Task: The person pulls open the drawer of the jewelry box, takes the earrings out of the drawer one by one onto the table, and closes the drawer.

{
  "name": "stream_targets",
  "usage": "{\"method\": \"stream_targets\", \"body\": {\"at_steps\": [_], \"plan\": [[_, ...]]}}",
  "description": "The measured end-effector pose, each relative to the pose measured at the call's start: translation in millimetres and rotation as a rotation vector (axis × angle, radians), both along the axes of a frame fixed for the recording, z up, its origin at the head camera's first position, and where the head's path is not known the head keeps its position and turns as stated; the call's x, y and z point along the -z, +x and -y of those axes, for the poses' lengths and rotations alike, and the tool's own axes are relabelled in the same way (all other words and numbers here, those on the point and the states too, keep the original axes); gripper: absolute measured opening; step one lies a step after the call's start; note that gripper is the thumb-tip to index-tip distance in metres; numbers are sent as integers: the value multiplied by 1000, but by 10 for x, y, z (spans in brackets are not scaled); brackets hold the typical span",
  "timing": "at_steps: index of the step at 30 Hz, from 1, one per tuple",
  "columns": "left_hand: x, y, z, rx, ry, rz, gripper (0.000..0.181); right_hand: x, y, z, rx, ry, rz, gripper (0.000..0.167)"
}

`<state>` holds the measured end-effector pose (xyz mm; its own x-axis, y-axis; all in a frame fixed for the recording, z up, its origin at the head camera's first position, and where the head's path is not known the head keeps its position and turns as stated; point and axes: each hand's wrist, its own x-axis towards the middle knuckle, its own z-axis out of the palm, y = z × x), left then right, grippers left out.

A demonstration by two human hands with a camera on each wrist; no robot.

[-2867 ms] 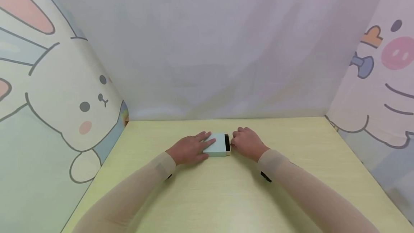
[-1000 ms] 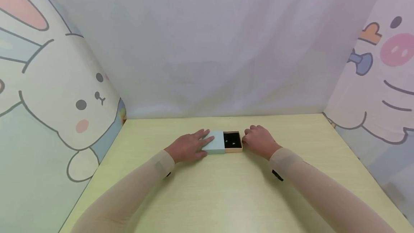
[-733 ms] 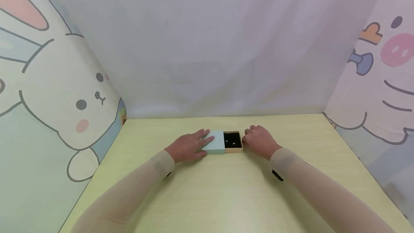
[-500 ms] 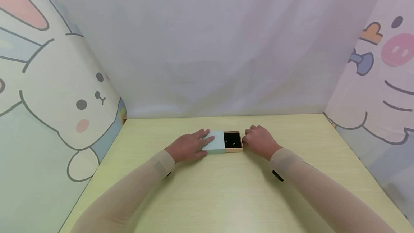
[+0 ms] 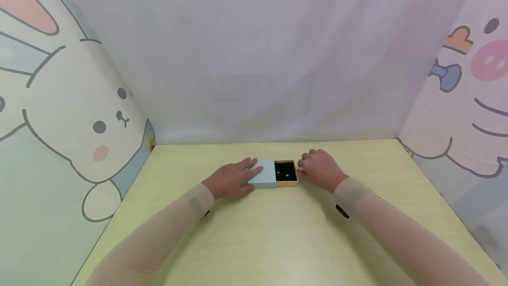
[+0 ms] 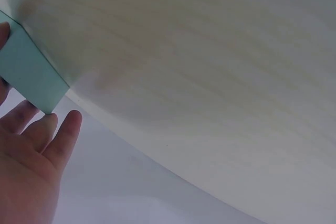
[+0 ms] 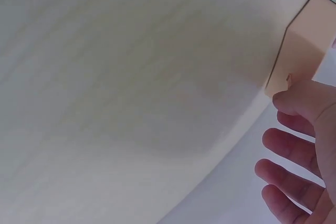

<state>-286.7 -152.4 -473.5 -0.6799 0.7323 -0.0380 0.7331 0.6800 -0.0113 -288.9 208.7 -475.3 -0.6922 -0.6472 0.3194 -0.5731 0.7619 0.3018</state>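
A small sliding drawer box lies on the table, with a pale blue-green sleeve (image 5: 263, 175) and a tan tray (image 5: 286, 184) pulled partly out to the right. Two tiny star-like pieces (image 5: 287, 175) show on the tray's black lining. My left hand (image 5: 232, 180) rests on the sleeve's left end, its fingers spread and one finger across the top. At the tray's right end is my right hand (image 5: 319, 169), fingers loosely bent and apart. In the right wrist view, a small tab (image 7: 289, 80) sticks out from the tray's end beside the thumb (image 7: 296, 98).
The light wooden table (image 5: 258, 237) spreads out in front of the box. A pale curtain (image 5: 274, 56) hangs behind it. Cartoon-printed cloth stands on both sides, a rabbit (image 5: 79, 100) at left and a pig (image 5: 456, 114) at right.
Earlier the tray slid out rightward as my right hand moved right, baring the black lining. In the last half second the right fingers loosened and that hand rose slightly. My left hand stayed put.
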Motion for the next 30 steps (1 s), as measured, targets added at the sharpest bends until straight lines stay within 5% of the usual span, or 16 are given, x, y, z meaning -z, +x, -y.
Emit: {"method": "stream_targets", "body": {"at_steps": [19,30], "plan": [[-28,0,-2,-19,-7,32,73,-180,30,225,-39,-64,73,8],[-29,-11,-14,-17,-12,15,73,-184,23,335,-43,13,147,13]]}}
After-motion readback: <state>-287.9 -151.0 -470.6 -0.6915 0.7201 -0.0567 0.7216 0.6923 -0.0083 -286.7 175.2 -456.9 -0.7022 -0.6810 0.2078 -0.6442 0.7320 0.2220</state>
